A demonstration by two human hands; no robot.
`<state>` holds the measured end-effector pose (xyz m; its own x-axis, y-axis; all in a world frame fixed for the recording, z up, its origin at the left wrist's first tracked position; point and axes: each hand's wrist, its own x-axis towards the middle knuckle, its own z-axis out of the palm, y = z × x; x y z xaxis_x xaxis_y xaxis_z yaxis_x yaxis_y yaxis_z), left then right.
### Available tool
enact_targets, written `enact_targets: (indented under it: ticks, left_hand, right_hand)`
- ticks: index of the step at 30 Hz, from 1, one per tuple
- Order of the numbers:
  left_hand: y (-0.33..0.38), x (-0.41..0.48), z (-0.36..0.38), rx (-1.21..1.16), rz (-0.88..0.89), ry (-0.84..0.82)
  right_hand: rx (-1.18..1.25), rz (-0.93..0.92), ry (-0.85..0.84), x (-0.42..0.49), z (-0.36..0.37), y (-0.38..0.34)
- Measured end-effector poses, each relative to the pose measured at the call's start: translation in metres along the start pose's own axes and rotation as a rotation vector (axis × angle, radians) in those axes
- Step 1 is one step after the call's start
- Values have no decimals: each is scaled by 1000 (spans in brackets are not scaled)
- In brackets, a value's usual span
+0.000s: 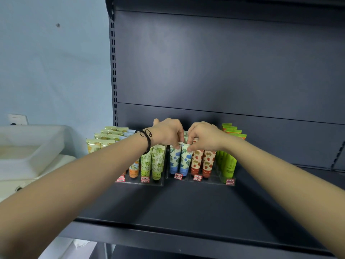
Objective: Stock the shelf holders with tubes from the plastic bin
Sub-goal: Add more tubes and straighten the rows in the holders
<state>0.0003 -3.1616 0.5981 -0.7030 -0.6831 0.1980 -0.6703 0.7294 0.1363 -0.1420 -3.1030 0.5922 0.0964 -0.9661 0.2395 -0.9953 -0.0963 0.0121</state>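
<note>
The left hand pinches the top of the left blue-flowered tube in the shelf holder. The right hand pinches the right blue-flowered tube beside it.

1. A pale blue wall fills the left side, with a small dark mark high up.
2. A white socket plate sits low on that wall.
3. A slotted upright runs down the edge of the dark back panel, which has a horizontal seam across it.
4. The dark shelf lies bare toward its front.
5. Red-and-white price tags stand along the front of the holders.
6. A black cord bracelet circles the left wrist.
7. Something white shows below the shelf; what it is cannot be told.
</note>
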Motion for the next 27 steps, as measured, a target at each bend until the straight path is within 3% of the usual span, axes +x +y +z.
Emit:
enact_targets:
  ticks: [10, 14, 17, 20, 27]
  left_hand:
    - [-2, 7, -3, -38, 15, -32]
    - [-5, 8, -7, -21, 7, -57]
    - [-11, 12, -17, -126, -21, 77]
    - [-18, 19, -23, -113, -48, 188]
    - [-18, 26, -6, 16, -25, 49]
  right_hand:
    - [-18, -34, -20, 7, 1, 6]
    - [94, -38, -24, 7, -8, 10]
    - [282, 12, 42, 9, -24, 20]
    - [271, 66, 96, 19, -30, 29]
    - [171, 95, -8, 36, -9, 18]
